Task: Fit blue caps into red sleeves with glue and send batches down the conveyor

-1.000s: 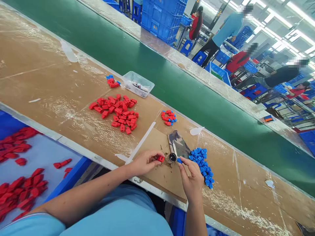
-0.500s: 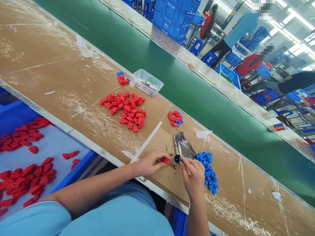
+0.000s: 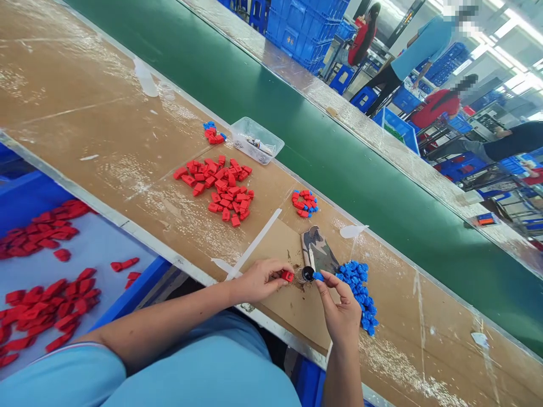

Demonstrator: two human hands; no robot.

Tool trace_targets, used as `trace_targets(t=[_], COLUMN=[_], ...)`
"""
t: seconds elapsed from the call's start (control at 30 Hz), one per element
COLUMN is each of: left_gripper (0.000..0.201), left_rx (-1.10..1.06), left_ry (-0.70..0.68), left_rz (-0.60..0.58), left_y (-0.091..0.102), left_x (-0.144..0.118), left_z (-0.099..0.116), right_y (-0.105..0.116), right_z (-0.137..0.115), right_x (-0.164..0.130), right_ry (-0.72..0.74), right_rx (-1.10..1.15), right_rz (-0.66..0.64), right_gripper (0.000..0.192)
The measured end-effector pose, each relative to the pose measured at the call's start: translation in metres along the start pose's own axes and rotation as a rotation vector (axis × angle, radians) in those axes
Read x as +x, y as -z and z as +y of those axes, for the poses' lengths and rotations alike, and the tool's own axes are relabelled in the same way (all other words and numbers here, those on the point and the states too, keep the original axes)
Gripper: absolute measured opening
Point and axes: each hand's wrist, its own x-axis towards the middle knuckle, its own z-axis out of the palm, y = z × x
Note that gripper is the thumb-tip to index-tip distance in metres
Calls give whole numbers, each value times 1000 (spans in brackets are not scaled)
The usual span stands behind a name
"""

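My left hand pinches a small red plastic block over the cardboard. In the fingertips of my right hand is a small blue plastic piece. It is at the edge of a small round pot with black contents, between my two hands. Behind the pot lies a camouflage-patterned pad. A heap of blue pieces sits just beyond my right hand. Further back is a small cluster of joined red and blue pieces.
A large pile of red blocks lies on the bench, with a clear plastic tray behind it. A blue crate of red parts stands at lower left. The green conveyor runs behind the bench. Several people work beyond it.
My right hand has moved slightly to the right with the blue piece, which shows more now at the pot's edge. My left hand holds the red block nearly still.
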Motion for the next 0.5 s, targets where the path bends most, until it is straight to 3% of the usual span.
trace_targets(t=[0.33, 0.5], left_gripper=[20, 19], left_rx=[38, 25], left_ry=[-14, -18], left_rz=[4, -5], left_y=[2, 2], left_x=[-1, -1], left_z=[3, 0], right_y=[4, 9], right_z=[-2, -5], right_x=[2, 4], right_ry=[286, 345], right_rx=[-183, -222], right_rz=[-23, -63], right_gripper=[23, 23])
